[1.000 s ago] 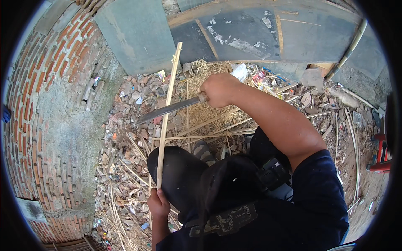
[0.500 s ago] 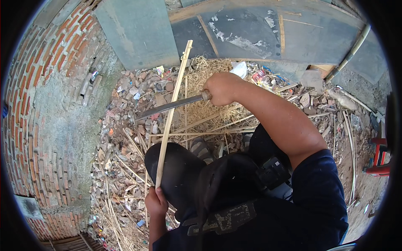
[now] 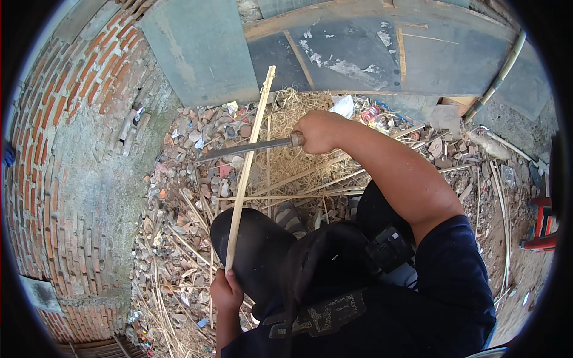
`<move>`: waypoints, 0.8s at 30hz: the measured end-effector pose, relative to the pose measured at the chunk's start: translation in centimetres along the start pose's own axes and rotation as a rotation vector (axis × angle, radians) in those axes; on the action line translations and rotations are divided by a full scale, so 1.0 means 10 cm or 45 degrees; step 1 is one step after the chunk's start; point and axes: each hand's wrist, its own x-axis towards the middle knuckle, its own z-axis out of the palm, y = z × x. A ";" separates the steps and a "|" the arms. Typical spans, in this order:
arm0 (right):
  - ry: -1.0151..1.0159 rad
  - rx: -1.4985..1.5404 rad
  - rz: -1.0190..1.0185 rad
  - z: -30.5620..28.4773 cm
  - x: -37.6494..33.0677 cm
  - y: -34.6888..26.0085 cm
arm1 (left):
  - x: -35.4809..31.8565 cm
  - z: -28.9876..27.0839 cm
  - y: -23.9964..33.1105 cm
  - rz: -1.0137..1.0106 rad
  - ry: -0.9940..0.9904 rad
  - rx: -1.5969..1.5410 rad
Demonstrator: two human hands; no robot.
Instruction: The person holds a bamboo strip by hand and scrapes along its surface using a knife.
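A long pale bamboo strip (image 3: pixel 242 188) slants up and away from my left hand (image 3: pixel 226 290), which is closed around its near end beside my dark-clothed knee (image 3: pixel 262 238). My right hand (image 3: pixel 319 132) grips the wooden handle of a machete (image 3: pixel 274 144), its arm reaching in from the right. The machete's long blade points left and crosses the strip at its upper half. Whether edge and wood touch there, I cannot make out. Near the strip's far end a small knot or notch stands out.
Pale shavings (image 3: pixel 298 155) are heaped beyond the machete, and more strips (image 3: pixel 286 197) lie across the rubble ground (image 3: pixel 179 238). A brick wall (image 3: pixel 65 179) rises at left, grey-blue panels (image 3: pixel 352 56) stand at the back. Something red (image 3: pixel 539 224) is at the far right.
The blade has shifted slightly along the strip toward its far end and now lies flatter. Both hands keep their hold, and the whole view has shifted a little.
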 end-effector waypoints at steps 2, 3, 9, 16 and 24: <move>0.010 -0.011 -0.031 0.00 0.00 0.02 | 0.01 0.02 0.01 -0.009 -0.004 -0.009; 0.011 0.007 -0.038 -0.02 0.01 0.04 | 0.03 0.06 -0.01 0.000 0.015 -0.040; -0.013 0.017 0.017 -0.06 0.13 0.13 | 0.06 0.08 -0.06 -0.030 -0.018 -0.040; -0.007 0.073 0.081 -0.06 0.12 0.15 | 0.06 0.09 -0.05 -0.020 0.035 -0.013; -0.039 -0.022 -0.033 -0.02 -0.04 -0.08 | 0.08 0.04 0.02 -0.014 -0.021 0.018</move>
